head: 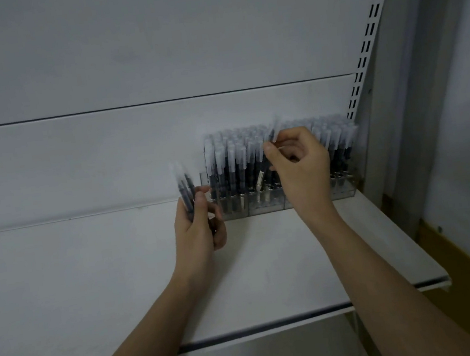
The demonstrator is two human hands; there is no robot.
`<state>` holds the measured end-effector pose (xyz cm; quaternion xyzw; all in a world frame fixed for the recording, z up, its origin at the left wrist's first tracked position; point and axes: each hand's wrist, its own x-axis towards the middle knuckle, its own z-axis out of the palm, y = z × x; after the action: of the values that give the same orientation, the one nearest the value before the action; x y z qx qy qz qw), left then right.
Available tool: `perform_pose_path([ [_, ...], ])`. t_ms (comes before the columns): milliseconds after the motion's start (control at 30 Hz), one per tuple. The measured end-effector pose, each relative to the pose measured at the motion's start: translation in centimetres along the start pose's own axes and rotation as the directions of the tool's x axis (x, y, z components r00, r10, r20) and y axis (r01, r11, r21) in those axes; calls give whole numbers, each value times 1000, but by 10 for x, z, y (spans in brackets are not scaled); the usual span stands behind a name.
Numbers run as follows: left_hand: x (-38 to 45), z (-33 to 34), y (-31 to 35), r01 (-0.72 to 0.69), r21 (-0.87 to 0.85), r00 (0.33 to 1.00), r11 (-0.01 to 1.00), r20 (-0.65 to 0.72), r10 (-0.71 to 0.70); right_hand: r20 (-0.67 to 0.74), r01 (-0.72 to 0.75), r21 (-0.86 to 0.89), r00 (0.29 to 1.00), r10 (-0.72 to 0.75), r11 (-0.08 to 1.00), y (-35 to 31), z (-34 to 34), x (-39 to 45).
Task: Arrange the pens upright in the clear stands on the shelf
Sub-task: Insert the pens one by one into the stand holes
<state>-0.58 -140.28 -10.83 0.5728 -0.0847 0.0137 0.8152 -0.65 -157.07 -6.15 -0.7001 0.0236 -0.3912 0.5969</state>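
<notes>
From the head camera, a white shelf [268,262] runs across the view, with a row of clear stands [263,204] at its far right, against the back panel [135,148]. The stands are packed with upright pens [235,163] — dark barrels, frosted caps. The right hand [300,166] is raised in front of the middle of the row, thumb and fingers pinching a single pen [275,128] by its cap end, which tilts slightly above the other caps. The left hand [201,226] sits just left of the stands, fingers curled round a small bunch of pens [184,187] held upright — caps up. A slotted upright rail [369,31] rises at the far right.
</notes>
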Motion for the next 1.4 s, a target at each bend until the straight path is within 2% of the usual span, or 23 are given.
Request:
perform_pose_path([
  [267,-3,3,5,-55,30,998,998,11,55,35,-8,-44,999,10,999,-1,10,8],
  [400,-6,4,6,-61,50,996,997,74,57,79,15,-146,997,-4,989,4,14,4],
  [533,-9,6,5,-31,103,987,994,159,14,180,-10,-289,982,64,957,18,17,-7],
  [633,-12,9,5,-17,158,976,987,216,-17,189,-19,-313,979,82,949,22,14,-19],
  [767,-13,10,5,33,213,959,976,267,-90,132,-52,-221,988,82,974,21,4,-45],
  [933,-14,11,6,38,328,913,944,372,-166,347,-313,35,894,283,949,23,-2,-67],
  [1033,-17,13,8,52,398,883,916,410,-229,396,-431,170,854,339,886,21,-3,-66],
  [1400,-14,12,2,59,363,884,930,414,-218,316,-407,173,886,340,897,15,-9,-64],
])
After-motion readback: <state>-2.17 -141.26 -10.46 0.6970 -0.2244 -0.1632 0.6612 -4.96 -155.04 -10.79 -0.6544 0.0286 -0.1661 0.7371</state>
